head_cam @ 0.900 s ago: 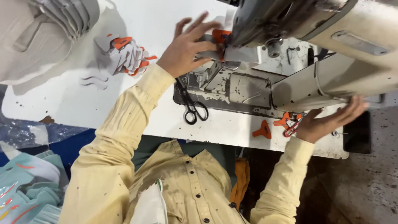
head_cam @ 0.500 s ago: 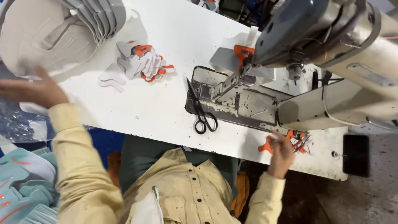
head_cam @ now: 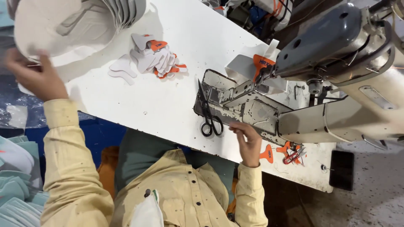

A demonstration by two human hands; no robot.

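My left hand (head_cam: 35,77) reaches to the far left and grips the lower edge of a stack of large white curved cut pieces (head_cam: 71,25). My right hand (head_cam: 249,142) rests with fingers apart on the front edge of the sewing machine's worn metal bed (head_cam: 248,107) and holds nothing. Black scissors (head_cam: 209,117) lie just left of that hand. A white and orange piece (head_cam: 256,67) sits under the machine head (head_cam: 332,42), by the needle.
A small pile of white and orange cut shapes (head_cam: 155,59) lies mid-table on the white tabletop (head_cam: 139,105). Orange pieces and a red thread snip (head_cam: 290,153) lie near the table's front right edge. Pale green pieces (head_cam: 17,185) are stacked at lower left.
My left hand has swung from the machine's needle area over to the white stack at far left. My right hand left the orange pieces at the right and came to the machine bed.
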